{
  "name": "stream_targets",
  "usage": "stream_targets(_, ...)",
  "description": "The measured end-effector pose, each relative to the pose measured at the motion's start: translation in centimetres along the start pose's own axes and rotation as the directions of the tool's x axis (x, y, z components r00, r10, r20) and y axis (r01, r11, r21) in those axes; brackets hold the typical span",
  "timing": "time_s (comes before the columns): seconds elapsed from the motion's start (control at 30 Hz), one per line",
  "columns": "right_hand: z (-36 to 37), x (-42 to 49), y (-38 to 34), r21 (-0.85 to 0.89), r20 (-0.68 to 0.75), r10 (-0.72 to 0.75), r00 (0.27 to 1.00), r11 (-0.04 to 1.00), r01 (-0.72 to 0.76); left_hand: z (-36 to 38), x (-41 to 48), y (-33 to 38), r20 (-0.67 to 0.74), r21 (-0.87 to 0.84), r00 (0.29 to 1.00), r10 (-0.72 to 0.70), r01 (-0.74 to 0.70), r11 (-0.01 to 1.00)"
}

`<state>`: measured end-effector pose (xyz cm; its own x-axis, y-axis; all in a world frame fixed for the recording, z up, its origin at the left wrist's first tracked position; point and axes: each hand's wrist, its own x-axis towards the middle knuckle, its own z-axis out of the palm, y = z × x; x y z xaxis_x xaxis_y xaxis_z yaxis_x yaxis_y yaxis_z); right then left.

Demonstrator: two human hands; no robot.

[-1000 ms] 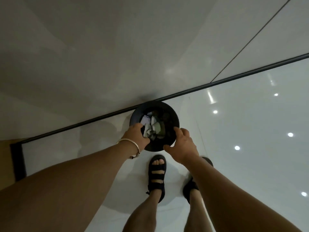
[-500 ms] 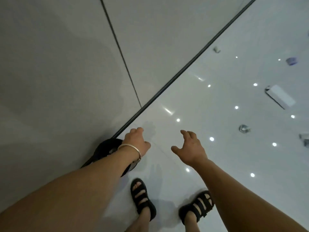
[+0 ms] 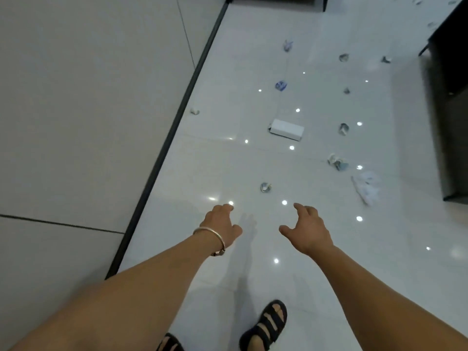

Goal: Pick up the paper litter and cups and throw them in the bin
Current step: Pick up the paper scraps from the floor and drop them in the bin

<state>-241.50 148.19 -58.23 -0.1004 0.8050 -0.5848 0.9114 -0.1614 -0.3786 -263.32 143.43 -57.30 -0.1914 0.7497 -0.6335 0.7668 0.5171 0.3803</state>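
Both hands are empty: left hand point(image 3: 222, 224) and right hand point(image 3: 307, 229) are held out side by side above the floor point(image 3: 228, 153), palms down, fingers loosely bent, thumbs pointing toward each other, a gap between them. Bracelet point(image 3: 211, 235) on the left wrist. Fingertips of the left hand curl out of sight. Frame is soft with blur, so most litter reads only as small grey-blue lumps; cannot tell which are crushed cups and which are paper. Nearest wad point(image 3: 265, 187) lies on the tiles just beyond the hands, between their lines of reach, touching neither. White box point(image 3: 286, 129) lies flat farther out, past the wad. To the right of it: a grey scrap point(image 3: 343, 128), a crumpled blue-and-white piece point(image 3: 338, 162), and a pale smeared sheet point(image 3: 367, 187) near the dark furniture point(image 3: 453, 97), whose form is cut off by the right edge. Blue piece point(image 3: 281, 85) and more bits lie well beyond the box; the far ones are too small to make out. One tiny scrap point(image 3: 195, 111) sits just beside the black skirting point(image 3: 177, 117) at the foot of the wall point(image 3: 88, 97). Right sandal point(image 3: 268, 325) shows whole; left sandal point(image 3: 169, 343) is cut off by the bottom edge.
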Motion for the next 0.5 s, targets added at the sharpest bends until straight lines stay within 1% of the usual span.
stream_targets(0.1, -2.6, 1.4, 2.9, 0.024, 0.004, 0.038, 0.999, 0.999, -0.038, 1.4, 1.7, 4.2, 0.059, 0.047, 0.997, 0.046, -0.049, 0.998)
stream_targets(0.2, -3.7, 3.1, 4.2, 0.031, 0.02, 0.048, 0.999, 0.998, -0.049, 1.6, 4.0, 6.1, 0.088, 0.078, 0.995, 0.049, -0.056, 0.995)
stream_targets(0.3, -4.0, 5.8, 4.2, 0.036, 0.048, 0.055, 0.997, 0.998, -0.057, 1.0, 7.4, 6.4, 0.104, 0.081, 0.994, 0.022, -0.03, 0.996)
stream_targets(0.4, -3.9, 9.5, 3.6, 0.034, 0.084, 0.068, 0.994, 0.997, -0.071, 0.5, 11.8, 6.1, 0.12, 0.038, 0.993, -0.013, 0.008, 0.999)
stream_targets(0.5, -3.4, 14.4, 2.7, -0.009, 0.116, 0.091, 0.989, 0.996, -0.091, 0.3, 16.8, 5.5, 0.151, -0.012, 0.988, -0.041, 0.043, 0.999)
